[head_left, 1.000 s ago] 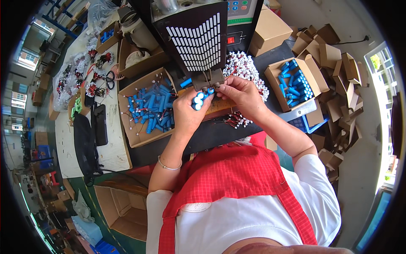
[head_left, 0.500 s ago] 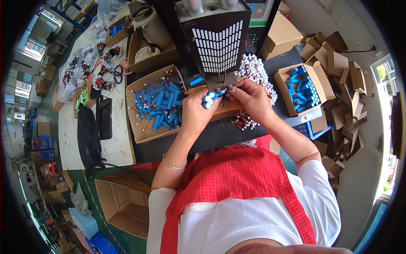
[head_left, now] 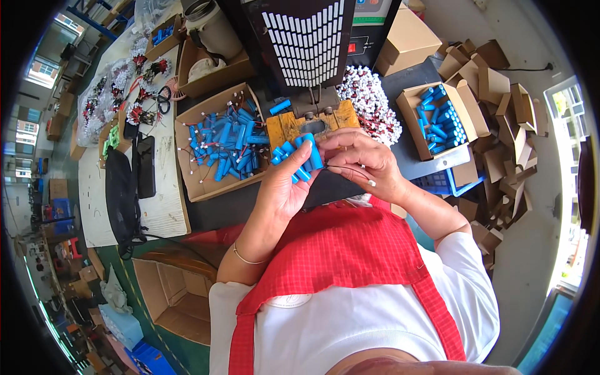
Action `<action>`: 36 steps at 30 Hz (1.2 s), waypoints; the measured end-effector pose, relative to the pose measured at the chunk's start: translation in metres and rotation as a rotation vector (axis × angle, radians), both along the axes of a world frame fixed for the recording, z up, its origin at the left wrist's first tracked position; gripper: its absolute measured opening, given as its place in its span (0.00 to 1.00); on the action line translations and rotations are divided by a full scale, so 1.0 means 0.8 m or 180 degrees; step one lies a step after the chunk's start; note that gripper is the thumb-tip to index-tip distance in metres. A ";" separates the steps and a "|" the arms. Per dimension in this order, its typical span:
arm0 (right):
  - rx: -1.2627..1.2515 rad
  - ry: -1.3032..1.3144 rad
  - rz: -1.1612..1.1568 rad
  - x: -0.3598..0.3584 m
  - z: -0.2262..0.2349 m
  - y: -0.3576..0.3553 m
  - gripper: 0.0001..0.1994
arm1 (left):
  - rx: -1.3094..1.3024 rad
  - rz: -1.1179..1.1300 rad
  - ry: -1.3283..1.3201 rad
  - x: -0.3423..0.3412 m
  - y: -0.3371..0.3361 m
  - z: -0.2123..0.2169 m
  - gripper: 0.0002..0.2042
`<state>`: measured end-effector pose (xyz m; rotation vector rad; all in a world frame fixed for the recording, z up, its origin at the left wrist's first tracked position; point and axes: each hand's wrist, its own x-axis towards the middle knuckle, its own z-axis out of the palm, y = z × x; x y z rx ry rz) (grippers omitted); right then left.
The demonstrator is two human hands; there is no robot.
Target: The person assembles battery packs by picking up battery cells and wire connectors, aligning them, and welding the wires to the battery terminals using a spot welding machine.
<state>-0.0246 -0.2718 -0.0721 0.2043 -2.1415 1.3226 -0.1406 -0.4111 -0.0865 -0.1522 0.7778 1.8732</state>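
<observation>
Several blue cylindrical battery cells [head_left: 314, 154] are bunched in my left hand [head_left: 284, 187], its thumb pressed over them. My right hand [head_left: 370, 160] is beside them, fingertips pinching a thin dark wire lead [head_left: 347, 170] at the end of one cell. A small white connector [head_left: 372, 183] hangs from that lead under my right palm. Whether the wire is joined to the cell cannot be made out. Both hands are just in front of a worn yellow block [head_left: 285, 128], under a black machine [head_left: 306, 44] with two metal electrodes.
Left of the machine, a cardboard box [head_left: 209, 192] holds blue cells with wires. One loose blue cell [head_left: 280, 106] lies by the yellow block. White-connector leads [head_left: 374, 103] are heaped at the right, beside a carton of blue cells [head_left: 409, 103]. A phone [head_left: 145, 165] lies on the left board.
My hands have come away from the electrodes, toward my body. The cells have tilted in my left hand, and the wire lead with its white connector now shows at my right hand.
</observation>
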 end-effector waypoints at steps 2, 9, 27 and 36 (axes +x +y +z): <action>-0.0708 -0.0819 -0.0361 0.015 0.004 0.002 0.09 | 0.0042 0.0067 0.0089 -0.001 0.000 0.005 0.14; -0.3285 -0.2110 0.0444 0.047 0.007 0.028 0.23 | 0.0178 0.0184 0.0629 -0.002 0.002 0.010 0.14; 0.0874 0.0536 -0.1567 -0.022 -0.038 0.016 0.13 | -0.1115 0.0046 0.4095 -0.031 0.018 0.008 0.11; 0.0588 0.0135 -0.1279 -0.034 -0.040 0.014 0.10 | -0.0839 0.0441 0.5374 -0.043 0.034 -0.011 0.11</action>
